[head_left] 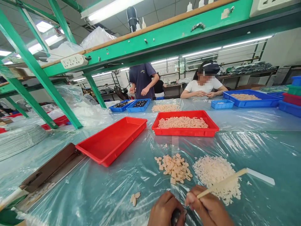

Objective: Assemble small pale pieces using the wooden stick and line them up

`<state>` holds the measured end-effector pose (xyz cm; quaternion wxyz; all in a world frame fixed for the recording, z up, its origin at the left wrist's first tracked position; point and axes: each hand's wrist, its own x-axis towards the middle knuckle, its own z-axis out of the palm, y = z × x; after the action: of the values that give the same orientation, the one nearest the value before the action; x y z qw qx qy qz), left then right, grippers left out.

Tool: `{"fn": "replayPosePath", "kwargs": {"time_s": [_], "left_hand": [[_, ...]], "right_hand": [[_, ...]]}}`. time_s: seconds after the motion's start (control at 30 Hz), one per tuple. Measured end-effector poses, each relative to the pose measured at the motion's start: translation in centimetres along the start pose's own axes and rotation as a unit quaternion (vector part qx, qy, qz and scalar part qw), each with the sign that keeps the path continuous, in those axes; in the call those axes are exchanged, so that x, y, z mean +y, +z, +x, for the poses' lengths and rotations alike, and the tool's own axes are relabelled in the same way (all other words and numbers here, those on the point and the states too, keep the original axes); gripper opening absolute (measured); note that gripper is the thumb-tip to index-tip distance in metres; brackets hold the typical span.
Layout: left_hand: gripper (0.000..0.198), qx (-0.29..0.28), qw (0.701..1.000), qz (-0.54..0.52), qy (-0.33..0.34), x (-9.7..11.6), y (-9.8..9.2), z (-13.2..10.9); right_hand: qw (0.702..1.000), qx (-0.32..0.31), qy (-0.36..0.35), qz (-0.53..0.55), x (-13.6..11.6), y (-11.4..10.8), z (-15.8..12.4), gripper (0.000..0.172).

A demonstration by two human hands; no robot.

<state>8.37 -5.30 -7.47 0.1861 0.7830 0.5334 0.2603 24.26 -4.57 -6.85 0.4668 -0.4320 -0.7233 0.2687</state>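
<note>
At the bottom centre, my left hand is closed around a small dark thing, mostly hidden by the fingers. Close beside it on the right, my right hand grips a thin yellowish stick with a flat white end, pointing up and right. Just beyond my hands lies a pile of beige pieces. A pile of small white pieces lies to its right, partly beneath the stick. Several loose beige pieces rest left of my left hand.
Behind the piles are an empty red tray and a red tray of beige pieces. A brown trough lies left. Blue trays and two people, one standing, one seated, are across the table. A green shelf spans above.
</note>
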Motion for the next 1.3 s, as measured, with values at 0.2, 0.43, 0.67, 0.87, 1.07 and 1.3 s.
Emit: {"fn": "replayPosePath", "kwargs": {"time_s": [0.2, 0.43, 0.67, 0.87, 1.07, 1.3], "left_hand": [[0.004, 0.02, 0.967, -0.232, -0.102, 0.3, -0.3, 0.1], [0.045, -0.032, 0.749, -0.604, -0.272, 0.8, -1.8, 1.3], [0.037, -0.035, 0.711, -0.637, -0.294, 0.6, -2.7, 2.1], [0.042, 0.023, 0.866, -0.457, -0.201, 0.4, -5.3, 4.7], [0.039, 0.006, 0.989, 0.012, -0.144, -1.5, -9.6, 4.9], [0.023, -0.119, 0.95, 0.181, -0.223, -2.1, -11.8, 1.4]], "right_hand": [[0.986, 0.076, 0.097, 0.113, -0.5, -1.9, 0.8, 0.039], [0.982, 0.111, 0.107, 0.113, -1.0, -2.2, 1.1, 0.04], [0.983, 0.091, 0.119, 0.105, -0.9, -2.1, 1.1, 0.045], [0.976, 0.057, 0.179, 0.109, -1.1, -2.2, 1.2, 0.051], [0.976, 0.043, 0.178, 0.115, -0.8, -2.2, 1.1, 0.05], [0.984, 0.044, 0.144, 0.096, -0.6, -1.7, 0.9, 0.05]]}}
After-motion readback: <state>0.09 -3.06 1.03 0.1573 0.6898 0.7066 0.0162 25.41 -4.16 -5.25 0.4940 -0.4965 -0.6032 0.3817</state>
